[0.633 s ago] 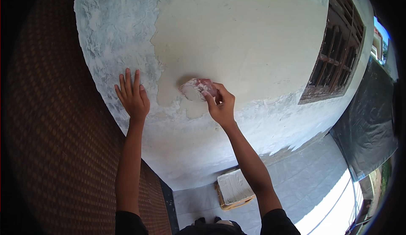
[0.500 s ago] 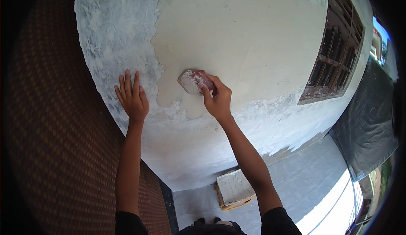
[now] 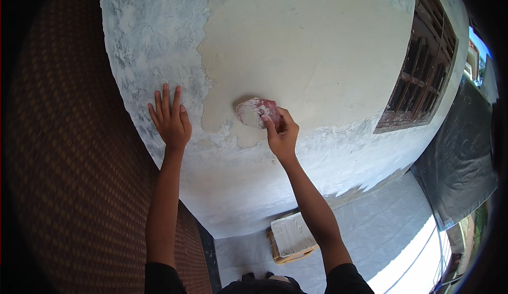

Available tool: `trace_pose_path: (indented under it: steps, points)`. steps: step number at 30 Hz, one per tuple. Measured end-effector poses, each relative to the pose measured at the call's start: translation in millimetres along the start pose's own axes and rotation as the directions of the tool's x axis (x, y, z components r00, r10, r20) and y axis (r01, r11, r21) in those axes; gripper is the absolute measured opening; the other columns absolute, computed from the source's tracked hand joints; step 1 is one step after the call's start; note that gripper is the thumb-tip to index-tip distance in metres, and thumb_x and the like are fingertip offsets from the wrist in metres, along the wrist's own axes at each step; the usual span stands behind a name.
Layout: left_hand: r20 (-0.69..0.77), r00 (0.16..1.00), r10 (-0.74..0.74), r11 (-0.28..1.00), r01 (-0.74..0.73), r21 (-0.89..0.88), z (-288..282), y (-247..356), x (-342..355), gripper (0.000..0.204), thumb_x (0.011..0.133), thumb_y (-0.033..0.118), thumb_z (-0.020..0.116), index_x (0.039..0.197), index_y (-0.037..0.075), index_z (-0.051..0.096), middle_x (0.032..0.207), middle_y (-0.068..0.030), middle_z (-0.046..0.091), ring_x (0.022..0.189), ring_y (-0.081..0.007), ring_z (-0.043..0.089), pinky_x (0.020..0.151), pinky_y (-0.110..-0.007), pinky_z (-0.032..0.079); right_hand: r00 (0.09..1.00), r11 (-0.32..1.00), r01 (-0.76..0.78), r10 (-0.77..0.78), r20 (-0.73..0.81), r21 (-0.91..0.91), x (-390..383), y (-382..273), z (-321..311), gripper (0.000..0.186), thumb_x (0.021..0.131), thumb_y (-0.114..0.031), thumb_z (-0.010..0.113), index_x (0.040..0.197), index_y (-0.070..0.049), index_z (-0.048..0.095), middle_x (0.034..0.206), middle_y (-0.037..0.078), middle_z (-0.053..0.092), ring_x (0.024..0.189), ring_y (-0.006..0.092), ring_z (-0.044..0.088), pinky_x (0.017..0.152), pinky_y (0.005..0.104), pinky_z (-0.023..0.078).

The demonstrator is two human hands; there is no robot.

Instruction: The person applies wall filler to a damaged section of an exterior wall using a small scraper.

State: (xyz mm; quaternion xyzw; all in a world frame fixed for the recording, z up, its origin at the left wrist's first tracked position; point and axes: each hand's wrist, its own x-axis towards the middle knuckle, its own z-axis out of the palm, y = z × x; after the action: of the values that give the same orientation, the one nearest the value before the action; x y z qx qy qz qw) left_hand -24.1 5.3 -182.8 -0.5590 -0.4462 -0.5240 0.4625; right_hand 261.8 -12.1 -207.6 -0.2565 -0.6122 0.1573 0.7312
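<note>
Flat on the wall (image 3: 317, 40), my left hand (image 3: 173, 127) rests with fingers spread over the patchy grey-white part. My right hand (image 3: 283, 135) is closed on the edge of a dark red putty spreader (image 3: 256, 113), pinched with the thumb on its near face. White putty smears much of the spreader, and its far end lies on or very close to the wall. Around it the wall has a smooth cream coat, with a ragged border on the left. Below the hands the surface turns whiter and uneven.
A box (image 3: 292, 236) topped with white putty stands on the grey floor sheet (image 3: 365, 214) beneath my right arm. A woven brown panel (image 3: 90, 151) runs along the left. To the right are a brown framed window (image 3: 418, 77) and a dark hanging tarp (image 3: 457, 161).
My right hand and the spreader have moved slightly down and to the right along the wall. My left hand keeps its place on the wall; the view has shifted a little.
</note>
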Motion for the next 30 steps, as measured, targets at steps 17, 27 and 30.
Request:
trace_pose_path:
  steps: [17, 27, 30]
  points:
    - [0.025, 1.0, 0.006, 1.0, -0.006, 0.015, -2.7, -0.7, -1.8, 0.045, 0.104, 0.022, 0.036, 0.147, 0.015, 0.049, 0.157, -0.012, 0.039, 0.147, -0.0361, 0.03, 0.119, -0.058, 0.013, 0.968, 0.981, -0.027, 0.074, -0.239, 0.194, -7.6, 4.1, -26.7, 0.032, 0.094, -0.011, 0.07, 0.121, 0.001, 0.06, 0.097, 0.004, 0.067, 0.079, 0.0038, 0.056, 0.067, 0.0175, 0.042]
    - [0.016, 1.0, 0.002, 1.0, -0.002, 0.002, -2.6, 1.1, -0.1, 0.045, 0.103, 0.021, 0.037, 0.146, 0.016, 0.05, 0.156, -0.0114, 0.039, 0.146, -0.0361, 0.031, 0.118, -0.058, 0.014, 0.801, 0.936, -0.238, 0.341, -0.493, 0.261, 6.2, 46.9, -109.7, 0.023, 0.097, -0.018, 0.067, 0.115, -0.005, 0.062, 0.092, -0.002, 0.063, 0.065, 0.0042, 0.045, 0.055, 0.0239, 0.035]
    - [0.006, 1.0, 0.004, 1.0, -0.004, 0.008, -3.7, -0.7, 0.5, 0.045, 0.103, 0.021, 0.037, 0.146, 0.016, 0.05, 0.157, -0.0114, 0.039, 0.147, -0.0361, 0.031, 0.118, -0.058, 0.013, 0.494, 0.88, -0.256, 0.475, -0.729, 0.4, -0.4, 51.0, -141.2, 0.032, 0.095, -0.026, 0.07, 0.119, -0.007, 0.059, 0.093, -0.002, 0.062, 0.063, 0.0042, 0.041, 0.052, 0.0235, 0.027]
